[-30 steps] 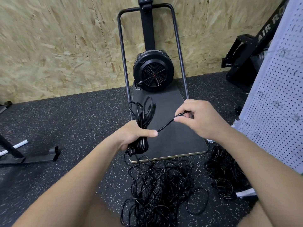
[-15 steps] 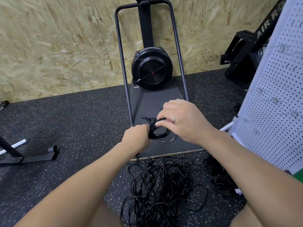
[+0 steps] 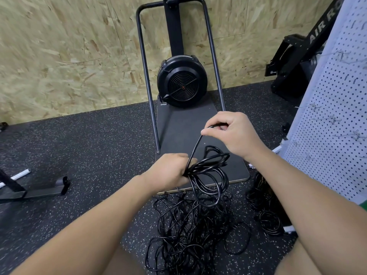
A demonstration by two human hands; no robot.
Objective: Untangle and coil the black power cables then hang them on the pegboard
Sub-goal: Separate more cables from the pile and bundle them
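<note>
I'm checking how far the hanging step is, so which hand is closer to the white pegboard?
Right. The right hand pinches a cable strand just left of the pegboard; the left hand grips the coil farther left.

I cannot see my left hand's (image 3: 168, 171) fingertips; they curl under the bundle of looped black power cable (image 3: 208, 171). The cable end vanishes inside my right hand (image 3: 228, 133). The tangled heap of thin black cables (image 3: 184, 231) runs off the bottom edge. The white perforated pegboard (image 3: 337, 116) is cut by the right edge, its wire hooks blurred.
</note>
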